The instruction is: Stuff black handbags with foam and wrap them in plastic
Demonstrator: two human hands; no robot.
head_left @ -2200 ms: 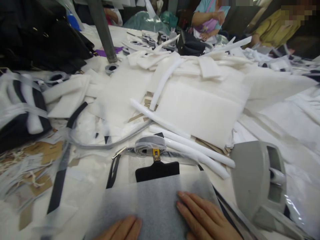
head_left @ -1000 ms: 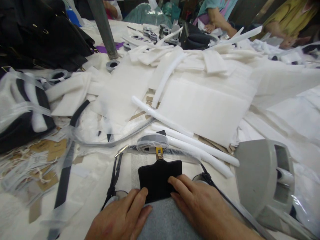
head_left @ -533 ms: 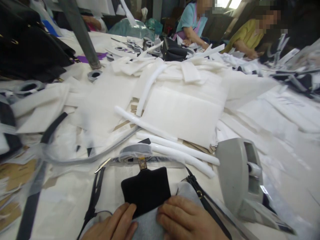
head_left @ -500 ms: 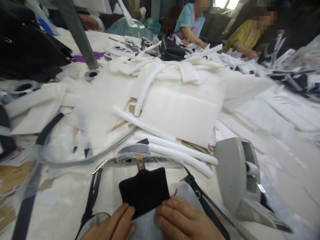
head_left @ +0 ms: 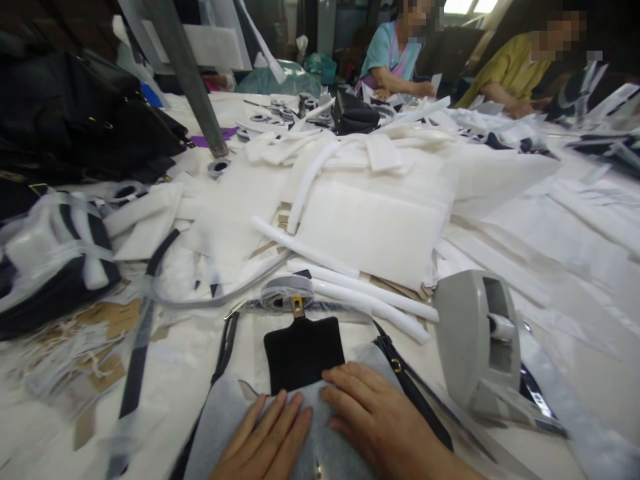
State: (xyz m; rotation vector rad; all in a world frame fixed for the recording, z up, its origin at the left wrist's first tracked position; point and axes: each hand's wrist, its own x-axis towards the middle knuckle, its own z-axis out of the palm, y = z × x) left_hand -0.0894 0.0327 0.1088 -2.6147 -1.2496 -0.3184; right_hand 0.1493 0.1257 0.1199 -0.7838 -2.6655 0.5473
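Observation:
Both palms face down on a sheet of pale grey tissue paper (head_left: 215,413) at the bottom of the view. My left hand (head_left: 273,433) lies flat with fingers stretched forward. Beside it, my right hand (head_left: 375,413) rests on the paper too, its fingers extended and the tips at the lower edge of a black flap (head_left: 305,353). A gold clasp (head_left: 297,306) sits on the tab at the flap's far end, next to a wrapped grey coil (head_left: 285,290). A black strap with a gold buckle (head_left: 396,365) runs along the right. What lies under the paper is hidden.
A grey tape dispenser (head_left: 465,333) stands at the right. White foam sheets (head_left: 370,227) and foam rods (head_left: 375,310) lie ahead. Black bags (head_left: 75,120) are heaped at the left, by a metal post (head_left: 187,80). Two people work across the table.
My left hand has moved forward and right, its fingers now spread flat on the paper. The right hand has shifted slightly forward. More paper shows, and the view has turned left.

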